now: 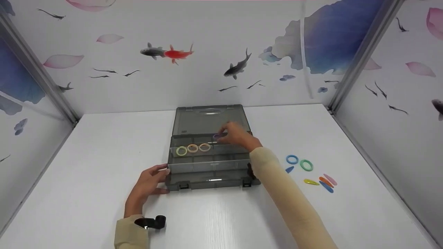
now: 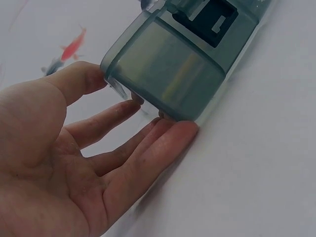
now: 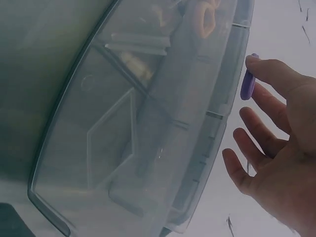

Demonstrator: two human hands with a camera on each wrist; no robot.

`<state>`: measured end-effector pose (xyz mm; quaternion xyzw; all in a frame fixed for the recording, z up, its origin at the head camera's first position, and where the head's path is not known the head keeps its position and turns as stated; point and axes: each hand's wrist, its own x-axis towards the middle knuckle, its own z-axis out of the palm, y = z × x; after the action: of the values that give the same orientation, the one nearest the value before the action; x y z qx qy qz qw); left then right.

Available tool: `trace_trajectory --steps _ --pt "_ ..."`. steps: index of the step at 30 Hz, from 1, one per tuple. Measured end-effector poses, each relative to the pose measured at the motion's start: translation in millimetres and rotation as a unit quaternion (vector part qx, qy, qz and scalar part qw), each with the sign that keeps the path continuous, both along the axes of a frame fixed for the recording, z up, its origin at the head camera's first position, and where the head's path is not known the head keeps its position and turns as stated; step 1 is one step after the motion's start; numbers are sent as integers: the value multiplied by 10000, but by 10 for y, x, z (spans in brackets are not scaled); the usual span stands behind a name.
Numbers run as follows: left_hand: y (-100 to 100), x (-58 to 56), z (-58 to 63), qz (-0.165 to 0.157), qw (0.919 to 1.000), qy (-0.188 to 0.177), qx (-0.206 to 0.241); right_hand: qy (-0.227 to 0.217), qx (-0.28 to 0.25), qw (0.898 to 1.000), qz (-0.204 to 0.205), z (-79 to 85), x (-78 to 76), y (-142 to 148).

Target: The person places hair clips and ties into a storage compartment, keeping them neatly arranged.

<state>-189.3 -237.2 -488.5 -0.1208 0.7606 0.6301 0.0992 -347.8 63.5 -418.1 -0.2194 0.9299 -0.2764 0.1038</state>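
Note:
A grey see-through organizer box (image 1: 199, 178) lies with its lid (image 1: 211, 121) folded back toward the wall. My left hand (image 1: 147, 183) rests its fingertips and thumb against the box's left side near the front corner. Over the back compartments, my right hand (image 1: 238, 135) pinches a purple hair tie (image 3: 248, 84) between thumb and index finger; its other fingers are spread. A yellow-green hair tie (image 1: 181, 151) and two peach ones, including this hair tie (image 1: 204, 147), sit in a row in the box, left of the right hand.
Right of the box lie a blue hair tie (image 1: 292, 159), a green hair tie (image 1: 306, 165) and several snap hair clips, among them a yellow clip (image 1: 311, 182) and an orange clip (image 1: 326, 182). My right sleeve (image 1: 287, 197) partly covers a blue clip (image 1: 289, 169). Patterned walls enclose the white table.

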Motion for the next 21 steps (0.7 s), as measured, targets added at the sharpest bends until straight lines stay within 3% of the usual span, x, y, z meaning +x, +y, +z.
trace_trajectory --steps 10,17,21 --pt "19 -4 -8 29 10000 -66 -7 -314 -59 9993 176 -36 21 0" --pt "30 -11 -1 51 9999 -121 -89 -246 -435 9984 247 -40 84 182" --pt "23 8 12 27 9999 -120 -102 8 -638 9977 233 -7 152 361"
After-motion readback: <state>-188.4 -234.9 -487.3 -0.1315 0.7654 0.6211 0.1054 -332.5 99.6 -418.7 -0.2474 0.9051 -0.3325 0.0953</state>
